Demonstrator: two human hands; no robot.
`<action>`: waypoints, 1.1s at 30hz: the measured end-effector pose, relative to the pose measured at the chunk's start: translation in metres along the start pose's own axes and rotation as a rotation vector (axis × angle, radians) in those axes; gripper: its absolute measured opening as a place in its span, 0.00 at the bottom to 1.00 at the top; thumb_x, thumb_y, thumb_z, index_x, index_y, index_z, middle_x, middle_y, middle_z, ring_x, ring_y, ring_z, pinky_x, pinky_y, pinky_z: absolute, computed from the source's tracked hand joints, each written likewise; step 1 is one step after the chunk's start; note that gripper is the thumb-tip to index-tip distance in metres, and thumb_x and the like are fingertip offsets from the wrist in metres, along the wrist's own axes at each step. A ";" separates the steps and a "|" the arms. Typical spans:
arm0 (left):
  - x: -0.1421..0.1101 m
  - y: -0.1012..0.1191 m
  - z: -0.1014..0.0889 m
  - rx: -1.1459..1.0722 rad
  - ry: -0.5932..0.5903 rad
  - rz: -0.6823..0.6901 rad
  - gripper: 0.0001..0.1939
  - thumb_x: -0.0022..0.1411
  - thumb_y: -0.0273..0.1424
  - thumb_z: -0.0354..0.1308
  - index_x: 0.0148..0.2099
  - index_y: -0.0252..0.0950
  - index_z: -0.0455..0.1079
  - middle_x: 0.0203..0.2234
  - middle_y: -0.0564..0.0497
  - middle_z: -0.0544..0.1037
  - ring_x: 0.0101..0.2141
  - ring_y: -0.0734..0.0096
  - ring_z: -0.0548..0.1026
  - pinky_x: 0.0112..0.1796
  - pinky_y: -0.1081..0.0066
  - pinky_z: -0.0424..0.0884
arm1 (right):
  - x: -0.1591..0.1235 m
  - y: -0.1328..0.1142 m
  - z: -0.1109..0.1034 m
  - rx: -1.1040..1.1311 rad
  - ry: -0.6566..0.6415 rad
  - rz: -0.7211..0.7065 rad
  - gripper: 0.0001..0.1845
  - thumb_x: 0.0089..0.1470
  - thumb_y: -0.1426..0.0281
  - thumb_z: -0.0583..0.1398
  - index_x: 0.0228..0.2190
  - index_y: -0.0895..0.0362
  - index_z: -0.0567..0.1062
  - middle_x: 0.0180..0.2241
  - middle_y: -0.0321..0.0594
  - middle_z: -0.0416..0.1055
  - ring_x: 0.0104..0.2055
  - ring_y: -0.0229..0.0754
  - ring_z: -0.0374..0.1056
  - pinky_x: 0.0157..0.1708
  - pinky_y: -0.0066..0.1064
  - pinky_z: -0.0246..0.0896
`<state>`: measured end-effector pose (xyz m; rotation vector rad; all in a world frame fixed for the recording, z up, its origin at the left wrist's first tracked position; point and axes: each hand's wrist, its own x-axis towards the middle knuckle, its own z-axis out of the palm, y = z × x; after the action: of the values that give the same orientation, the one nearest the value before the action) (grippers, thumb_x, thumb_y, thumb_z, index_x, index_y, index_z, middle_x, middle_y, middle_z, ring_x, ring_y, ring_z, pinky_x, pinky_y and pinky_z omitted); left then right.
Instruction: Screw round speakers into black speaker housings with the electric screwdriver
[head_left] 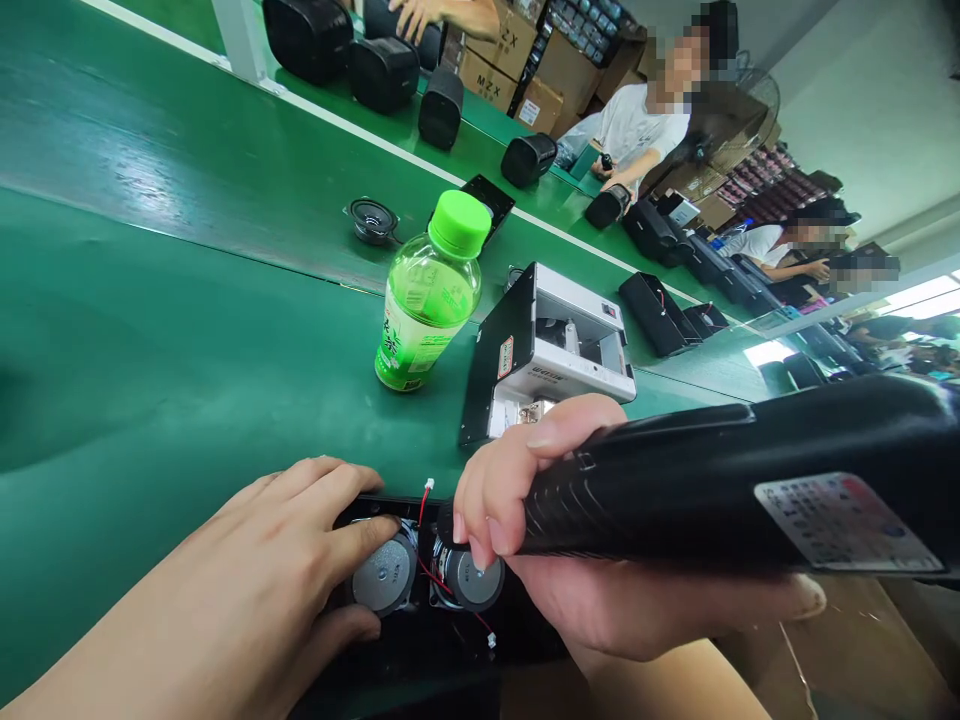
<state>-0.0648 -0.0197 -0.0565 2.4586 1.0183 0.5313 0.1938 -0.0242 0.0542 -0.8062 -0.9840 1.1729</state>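
- Black panel (pixel 427 650) lay beneath both hands, two speakers (pixel 384 575) seated in it, white plugs (pixel 491 640) unconnected.
- Left hand (pixel 285 550): fingers lay spread around one speaker.
- Right hand (pixel 585 600): fingers grasped a power screwdriver (pixel 675 480), tip hidden; what was fastened couldn't be told.

Bare-handed on both sides, left hand (pixel 289 540) and right hand (pixel 577 595).
Uncovered along the left forearm (pixel 142 625), with short, rounded fingernails (pixel 499 535) on the right.

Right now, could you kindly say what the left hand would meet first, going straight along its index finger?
The left hand would probably meet the red wire first, though the exact depth is unclear.
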 end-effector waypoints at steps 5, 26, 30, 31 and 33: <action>0.003 0.000 0.002 0.021 0.029 0.015 0.33 0.58 0.31 0.84 0.63 0.63 0.90 0.67 0.52 0.90 0.62 0.38 0.87 0.60 0.41 0.83 | -0.001 -0.001 0.000 -0.041 0.002 -0.028 0.40 0.61 0.24 0.78 0.46 0.46 0.88 0.24 0.32 0.83 0.21 0.46 0.78 0.26 0.39 0.79; 0.039 0.009 -0.031 -0.038 -0.234 -0.072 0.24 0.57 0.35 0.90 0.54 0.60 0.95 0.57 0.49 0.92 0.54 0.38 0.92 0.51 0.38 0.88 | -0.002 0.038 -0.009 0.020 -0.151 -0.114 0.40 0.64 0.25 0.77 0.52 0.46 0.91 0.27 0.33 0.85 0.24 0.46 0.79 0.26 0.37 0.79; 0.039 0.010 -0.033 -0.017 -0.235 -0.058 0.24 0.60 0.36 0.91 0.56 0.59 0.95 0.57 0.49 0.92 0.54 0.41 0.91 0.52 0.42 0.87 | -0.004 0.035 -0.011 -0.080 -0.195 -0.043 0.45 0.60 0.20 0.75 0.50 0.47 0.87 0.28 0.33 0.83 0.26 0.47 0.78 0.29 0.40 0.81; 0.039 0.011 -0.033 -0.019 -0.235 -0.051 0.23 0.60 0.35 0.90 0.56 0.59 0.95 0.55 0.49 0.92 0.53 0.43 0.90 0.51 0.44 0.87 | -0.005 0.035 -0.011 -0.095 -0.193 -0.050 0.45 0.60 0.20 0.75 0.50 0.47 0.86 0.28 0.33 0.82 0.26 0.47 0.79 0.30 0.41 0.82; 0.038 0.012 -0.033 -0.024 -0.234 -0.053 0.19 0.61 0.34 0.89 0.53 0.56 0.94 0.53 0.49 0.92 0.51 0.44 0.90 0.49 0.45 0.87 | -0.007 0.036 -0.010 -0.107 -0.170 -0.070 0.45 0.60 0.20 0.74 0.50 0.46 0.85 0.29 0.33 0.82 0.27 0.47 0.79 0.34 0.43 0.85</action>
<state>-0.0493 0.0078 -0.0153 2.3966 0.9709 0.2307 0.1900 -0.0231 0.0167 -0.7595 -1.2146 1.1499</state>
